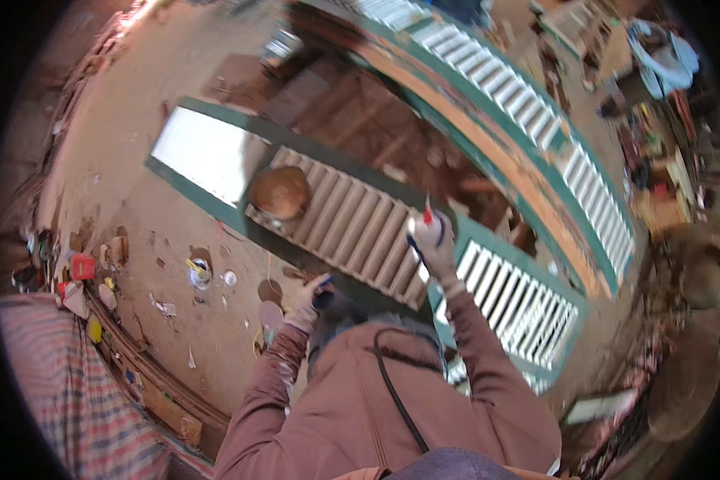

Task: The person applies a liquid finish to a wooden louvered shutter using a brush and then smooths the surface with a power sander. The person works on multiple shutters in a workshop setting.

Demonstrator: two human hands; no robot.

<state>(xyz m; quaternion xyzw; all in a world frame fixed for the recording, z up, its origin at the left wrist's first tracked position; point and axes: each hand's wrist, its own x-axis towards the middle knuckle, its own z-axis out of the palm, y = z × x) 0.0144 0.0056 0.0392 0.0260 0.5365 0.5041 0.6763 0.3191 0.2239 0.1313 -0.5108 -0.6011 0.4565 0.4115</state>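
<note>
A shutter-like green frame lies slantwise in front of me, with rows of slats and a bright white panel at its left end. My right hand, in a pale glove with blue patches, is closed around a small white bottle with a red pointed tip, above the slats. The glove hides most of the bottle. My left hand, in a similar glove, is beside the frame's near edge. Its fingers look loosely apart and hold nothing I can see; blur hides whether they touch the frame. A rounded brown thing rests on the slats.
Beyond stands a second green slatted frame with a bare wooden edge. A can and scraps lie on the dirt floor at left. Striped cloth hangs at lower left. Pale blue cloth and clutter are at far right.
</note>
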